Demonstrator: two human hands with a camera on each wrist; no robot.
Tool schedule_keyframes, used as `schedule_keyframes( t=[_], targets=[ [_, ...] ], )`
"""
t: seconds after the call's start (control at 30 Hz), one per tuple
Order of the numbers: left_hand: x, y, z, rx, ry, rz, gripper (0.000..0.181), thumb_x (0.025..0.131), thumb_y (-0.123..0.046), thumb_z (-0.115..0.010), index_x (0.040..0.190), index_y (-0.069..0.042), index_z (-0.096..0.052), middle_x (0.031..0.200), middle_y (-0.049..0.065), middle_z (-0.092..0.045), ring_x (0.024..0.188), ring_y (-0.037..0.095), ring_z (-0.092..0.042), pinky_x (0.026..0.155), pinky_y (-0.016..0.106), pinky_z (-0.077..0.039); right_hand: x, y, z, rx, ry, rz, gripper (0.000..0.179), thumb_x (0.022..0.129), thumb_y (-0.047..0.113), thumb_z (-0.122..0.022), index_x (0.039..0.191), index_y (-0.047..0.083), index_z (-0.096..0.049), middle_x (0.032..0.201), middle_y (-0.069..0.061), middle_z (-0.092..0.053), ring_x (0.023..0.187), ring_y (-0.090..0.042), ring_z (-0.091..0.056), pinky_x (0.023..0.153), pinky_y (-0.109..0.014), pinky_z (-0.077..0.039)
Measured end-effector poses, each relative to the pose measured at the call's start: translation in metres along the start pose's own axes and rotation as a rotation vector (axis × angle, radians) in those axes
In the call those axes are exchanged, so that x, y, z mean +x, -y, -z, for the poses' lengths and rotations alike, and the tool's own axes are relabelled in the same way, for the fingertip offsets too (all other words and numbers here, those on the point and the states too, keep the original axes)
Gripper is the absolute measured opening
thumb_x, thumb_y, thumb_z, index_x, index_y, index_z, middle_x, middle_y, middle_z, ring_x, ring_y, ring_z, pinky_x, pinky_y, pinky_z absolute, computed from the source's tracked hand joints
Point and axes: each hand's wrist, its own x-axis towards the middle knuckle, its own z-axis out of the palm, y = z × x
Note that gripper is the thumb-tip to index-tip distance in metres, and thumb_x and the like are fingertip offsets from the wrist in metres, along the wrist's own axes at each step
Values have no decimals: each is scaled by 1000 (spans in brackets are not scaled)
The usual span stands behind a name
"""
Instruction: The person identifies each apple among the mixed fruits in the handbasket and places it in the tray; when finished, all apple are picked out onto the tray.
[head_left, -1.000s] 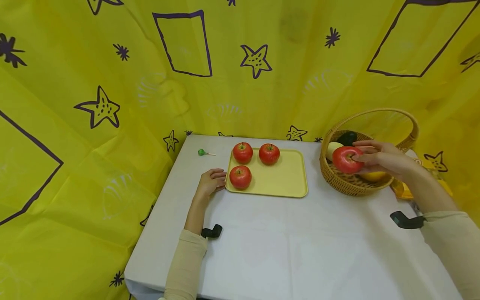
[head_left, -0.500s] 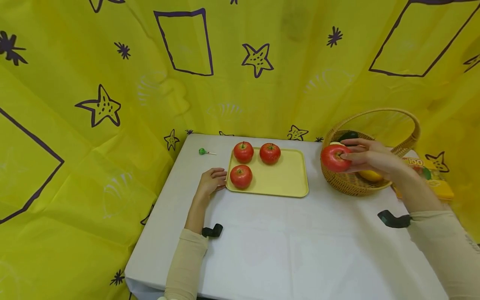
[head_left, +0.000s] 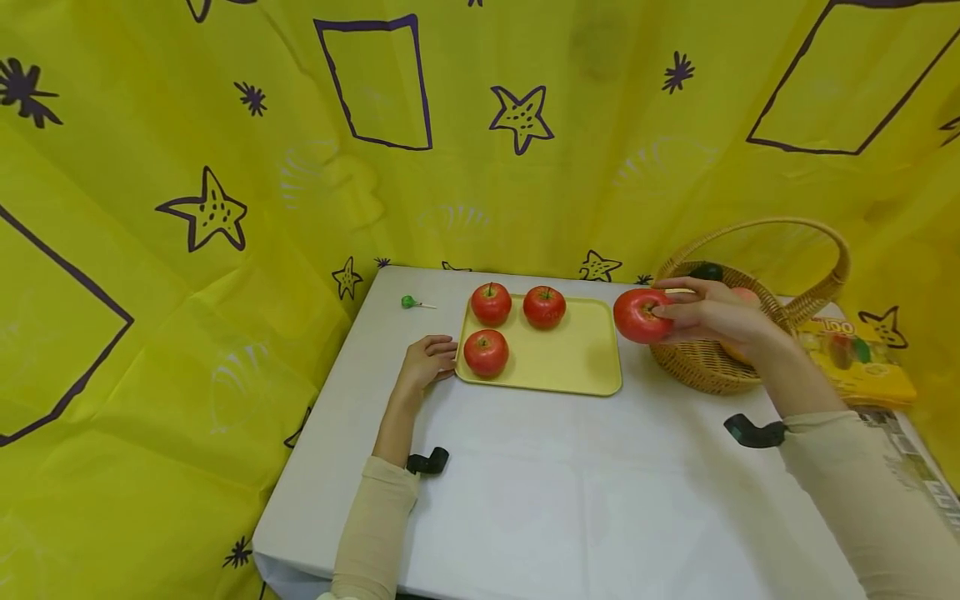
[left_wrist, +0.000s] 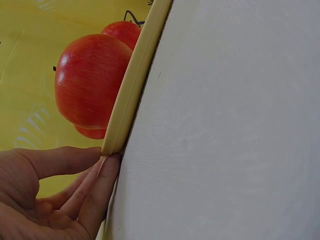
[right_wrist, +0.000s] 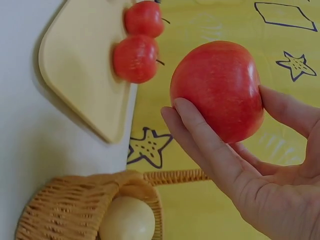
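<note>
My right hand (head_left: 708, 312) grips a red apple (head_left: 642, 316) in the air between the tray and the basket. In the right wrist view, thumb and fingers hold that apple (right_wrist: 217, 92) from opposite sides. A pale yellow tray (head_left: 562, 358) lies on the white table with three red apples on it, one at the front left (head_left: 486, 352), one behind it (head_left: 491, 304) and one at the back middle (head_left: 544, 307). At the tray's left edge is my left hand (head_left: 429, 364). The left wrist view shows its thumb and fingers pinching the tray's rim (left_wrist: 131, 95).
A wicker basket (head_left: 701, 375) with a tall handle stands at the right, holding a dark green item (head_left: 707, 272) and other rounded produce. Beyond it lies a yellow printed package (head_left: 862, 367). A green lollipop (head_left: 408, 302) lies at the back left. A yellow curtain (head_left: 450, 192) hangs behind.
My right hand has carried the apple leftward from over the basket toward the tray's right edge. My left hand stays at the tray's left edge.
</note>
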Motion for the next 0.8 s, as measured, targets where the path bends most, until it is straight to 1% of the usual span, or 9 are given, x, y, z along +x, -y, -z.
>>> schedule_keyframes(
  t=[0.1, 0.23, 0.4, 0.47, 0.67, 0.8],
  targets=[
    [0, 1, 0, -1, -8, 0, 53, 89, 15, -65, 140, 2, -58, 133, 20, -67, 111, 24, -69, 77, 27, -61, 7, 1, -6, 23, 17, 6, 69, 102, 12, -68, 158, 0, -30, 135, -8, -56, 103, -21, -73, 89, -45, -61],
    [2, 1, 0, -1, -11, 2, 52, 90, 15, -65, 140, 2, -58, 132, 20, -68, 112, 25, -69, 78, 28, -61, 16, 1, -14, 44, 23, -1, 69, 102, 11, -68, 158, -1, -30, 138, -12, -56, 102, -20, -73, 90, -47, -60],
    [1, 0, 0, -4, -8, 1, 53, 89, 15, -65, 140, 2, -58, 132, 19, -68, 114, 26, -68, 79, 28, -61, 28, -1, -25, 52, 25, 2, 68, 103, 11, -66, 159, -3, -29, 147, -25, -45, 99, -20, -74, 91, -49, -59],
    [1, -1, 0, -7, -7, 2, 53, 89, 15, -65, 140, 1, -58, 133, 19, -68, 114, 26, -68, 79, 28, -61, 32, -3, -30, 59, 35, 0, 68, 104, 12, -65, 159, -4, -28, 148, -28, -41, 97, -21, -74, 90, -48, -60],
    [2, 0, -1, 1, -9, 28, 54, 89, 14, -67, 140, 0, -58, 133, 17, -68, 110, 23, -70, 82, 29, -62, 45, -9, -44, 103, 46, -32, 68, 103, 12, -65, 158, -4, -28, 146, -27, -42, 98, -27, -74, 92, -51, -59],
    [2, -1, -1, 6, -16, 26, 54, 89, 14, -67, 141, 0, -58, 133, 17, -69, 110, 24, -70, 82, 30, -62, 54, -13, -54, 123, 58, -43, 66, 103, 11, -65, 157, -5, -30, 147, -30, -41, 99, -32, -73, 92, -53, -57]
  ],
)
